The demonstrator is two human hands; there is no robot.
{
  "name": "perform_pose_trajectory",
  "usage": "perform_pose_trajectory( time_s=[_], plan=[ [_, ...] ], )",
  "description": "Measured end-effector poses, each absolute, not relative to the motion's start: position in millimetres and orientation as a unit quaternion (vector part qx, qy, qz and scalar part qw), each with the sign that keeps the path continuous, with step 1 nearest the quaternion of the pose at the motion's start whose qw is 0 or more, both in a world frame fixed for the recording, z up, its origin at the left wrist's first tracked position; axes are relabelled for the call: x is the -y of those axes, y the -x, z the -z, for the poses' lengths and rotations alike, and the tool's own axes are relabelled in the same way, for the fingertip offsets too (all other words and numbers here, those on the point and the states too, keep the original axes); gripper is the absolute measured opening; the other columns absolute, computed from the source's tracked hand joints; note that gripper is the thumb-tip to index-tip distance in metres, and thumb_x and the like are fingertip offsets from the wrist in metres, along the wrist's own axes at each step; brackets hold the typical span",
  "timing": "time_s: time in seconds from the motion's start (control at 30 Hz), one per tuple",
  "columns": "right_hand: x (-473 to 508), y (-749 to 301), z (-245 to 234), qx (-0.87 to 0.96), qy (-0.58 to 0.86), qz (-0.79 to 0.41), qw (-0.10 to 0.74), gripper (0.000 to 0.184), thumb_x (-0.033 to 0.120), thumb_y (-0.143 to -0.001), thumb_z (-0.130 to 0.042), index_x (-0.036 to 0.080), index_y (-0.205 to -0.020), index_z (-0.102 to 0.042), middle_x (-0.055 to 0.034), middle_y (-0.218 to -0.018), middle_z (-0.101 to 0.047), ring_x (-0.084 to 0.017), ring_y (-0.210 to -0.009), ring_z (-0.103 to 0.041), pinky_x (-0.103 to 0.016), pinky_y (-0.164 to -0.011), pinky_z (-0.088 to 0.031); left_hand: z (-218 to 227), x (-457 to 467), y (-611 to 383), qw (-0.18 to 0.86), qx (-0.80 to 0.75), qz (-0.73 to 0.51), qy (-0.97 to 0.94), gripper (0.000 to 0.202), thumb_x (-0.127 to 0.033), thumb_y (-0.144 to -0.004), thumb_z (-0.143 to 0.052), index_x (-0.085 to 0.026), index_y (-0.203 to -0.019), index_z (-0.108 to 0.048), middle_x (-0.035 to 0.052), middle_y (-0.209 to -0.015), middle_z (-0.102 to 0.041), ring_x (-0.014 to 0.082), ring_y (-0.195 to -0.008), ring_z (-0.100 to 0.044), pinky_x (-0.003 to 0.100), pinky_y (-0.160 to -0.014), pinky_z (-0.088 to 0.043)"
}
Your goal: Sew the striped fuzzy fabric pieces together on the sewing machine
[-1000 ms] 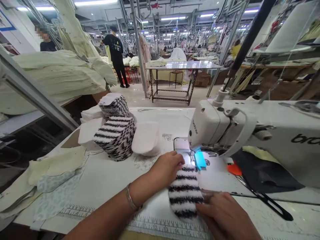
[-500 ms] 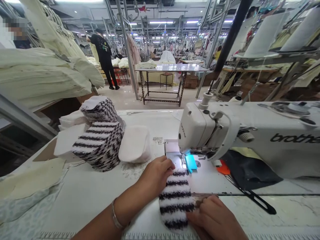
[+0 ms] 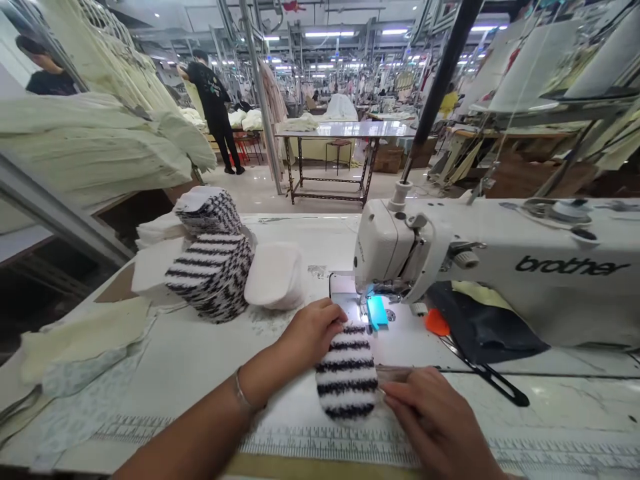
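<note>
A black-and-white striped fuzzy fabric piece [image 3: 347, 377] with rounded ends lies flat just in front of the needle area. Its far end is close to the lit presser foot and a blue guard [image 3: 377, 312]. My left hand [image 3: 316, 330] is closed on the far left edge of this piece, fingertips bent down over it. At its lower right edge is my right hand [image 3: 425, 407], thumb and forefinger pinched together. A small pale bit shows at those fingertips; I cannot tell whether it belongs to the fabric piece. The white sewing machine [image 3: 400, 250] stands at the right.
Left of my hands stand a stack of striped pieces [image 3: 213, 277] and a stack of white pieces [image 3: 273, 275]. Scissors with a black handle [image 3: 503, 387], a dark cloth [image 3: 487, 327] and an orange piece [image 3: 437, 323] lie under the machine arm. A ruler strip [image 3: 320, 440] runs along the front edge.
The view has shifted, showing more of the front ruler. My right fingertips have moved from the striped piece's lower right side to just beside its edge. My left hand keeps its hold.
</note>
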State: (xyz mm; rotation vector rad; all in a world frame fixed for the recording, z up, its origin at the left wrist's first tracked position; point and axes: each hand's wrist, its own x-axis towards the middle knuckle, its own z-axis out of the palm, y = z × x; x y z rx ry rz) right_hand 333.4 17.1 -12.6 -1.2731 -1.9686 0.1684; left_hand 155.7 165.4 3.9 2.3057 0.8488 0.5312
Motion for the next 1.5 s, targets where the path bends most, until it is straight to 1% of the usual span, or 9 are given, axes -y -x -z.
perform_pose_trajectory(
  time_s=[0.2,0.43,0.6,0.7,0.8,0.9,1.03,1.27,1.5],
  plan=[
    [-16.0,-321.3,13.1,0.832,0.425,-0.003,0.356,0.014,0.012,-0.087,-0.049,0.018,-0.097,-0.058,0.0003,-0.066,-0.051,-0.014,-0.061,-0.042,-0.030,-0.063,-0.029,-1.6,-164.4,-153.2,0.292,-0.305,-0.226,-0.878,0.009,-0.011,-0.080,-0.055,-0.017,-0.085,-0.061,0.0015,-0.085,-0.059,0.0147,-0.081,-0.056,0.025,-0.074,-0.043],
    [-14.1,-314.8,17.7,0.839,0.437,-0.011,0.324,0.011,0.019,-0.088,-0.049,0.019,-0.093,-0.060,-0.0014,-0.070,-0.054,-0.017,-0.069,-0.047,-0.033,-0.068,-0.030,1.0,-163.2,-151.7,0.260,-0.287,-0.258,-0.885,0.010,-0.012,-0.079,-0.057,-0.016,-0.087,-0.061,0.0017,-0.083,-0.060,0.0144,-0.077,-0.057,0.025,-0.071,-0.046],
    [-12.0,-312.2,16.8,0.832,0.446,-0.007,0.328,0.012,0.018,-0.088,-0.048,0.019,-0.092,-0.059,-0.0014,-0.070,-0.054,-0.016,-0.067,-0.046,-0.033,-0.067,-0.030,1.3,-160.1,-152.7,0.223,-0.243,-0.311,-0.892,0.018,-0.010,-0.081,-0.054,-0.016,-0.096,-0.062,0.0068,-0.097,-0.057,0.0179,-0.091,-0.053,0.031,-0.081,-0.045],
    [-13.3,-311.6,16.1,0.831,0.442,0.004,0.337,0.012,0.016,-0.087,-0.048,0.018,-0.091,-0.059,-0.0015,-0.069,-0.054,-0.016,-0.066,-0.046,-0.032,-0.066,-0.031,-2.6,-153.8,-154.8,0.193,-0.193,-0.333,-0.902,0.016,-0.017,-0.086,-0.050,-0.017,-0.092,-0.064,0.0069,-0.094,-0.059,0.0178,-0.089,-0.052,0.032,-0.080,-0.045],
    [-15.7,-315.6,18.3,0.833,0.439,0.020,0.337,0.013,0.016,-0.088,-0.047,0.018,-0.094,-0.058,-0.0016,-0.069,-0.055,-0.016,-0.065,-0.047,-0.032,-0.065,-0.032,-6.6,-146.8,-156.7,0.152,-0.158,-0.301,-0.928,0.016,-0.024,-0.088,-0.050,-0.017,-0.092,-0.064,0.0064,-0.089,-0.059,0.0175,-0.082,-0.053,0.031,-0.074,-0.047],
    [-19.0,-321.9,21.1,0.825,0.450,0.052,0.338,0.015,0.018,-0.090,-0.046,0.017,-0.099,-0.057,-0.0027,-0.071,-0.057,-0.017,-0.065,-0.051,-0.031,-0.065,-0.035,-7.9,-141.9,-158.0,0.119,-0.168,-0.218,-0.954,0.014,-0.023,-0.086,-0.054,-0.017,-0.095,-0.062,0.0060,-0.088,-0.059,0.0189,-0.081,-0.053,0.032,-0.072,-0.048],
    [-23.7,-323.9,21.3,0.826,0.449,0.107,0.324,0.018,0.022,-0.093,-0.041,0.018,-0.093,-0.058,-0.0005,-0.063,-0.056,-0.014,-0.057,-0.050,-0.028,-0.059,-0.035,-4.2,-137.8,-158.3,0.095,-0.200,-0.145,-0.964,0.018,-0.023,-0.084,-0.058,-0.016,-0.101,-0.059,0.0062,-0.093,-0.059,0.0212,-0.086,-0.053,0.034,-0.075,-0.049],
    [-33.7,-326.4,13.6,0.830,0.449,0.118,0.308,0.027,0.022,-0.096,-0.034,0.020,-0.085,-0.059,0.0017,-0.059,-0.055,-0.012,-0.055,-0.051,-0.027,-0.058,-0.034,5.1,-144.3,-165.0,0.102,-0.199,-0.139,-0.965,0.024,-0.028,-0.085,-0.057,-0.016,-0.106,-0.056,0.0066,-0.103,-0.058,0.0215,-0.093,-0.052,0.035,-0.082,-0.048],
    [-52.6,-343.3,11.5,0.856,0.448,0.096,0.241,0.021,0.017,-0.093,-0.038,0.019,-0.087,-0.058,0.0015,-0.057,-0.053,-0.013,-0.053,-0.048,-0.030,-0.056,-0.031,1.2,-160.8,-178.2,0.095,-0.208,-0.143,-0.963,0.026,-0.030,-0.086,-0.055,-0.017,-0.109,-0.055,0.0069,-0.103,-0.058,0.0222,-0.092,-0.051,0.036,-0.081,-0.047]
  ],
)
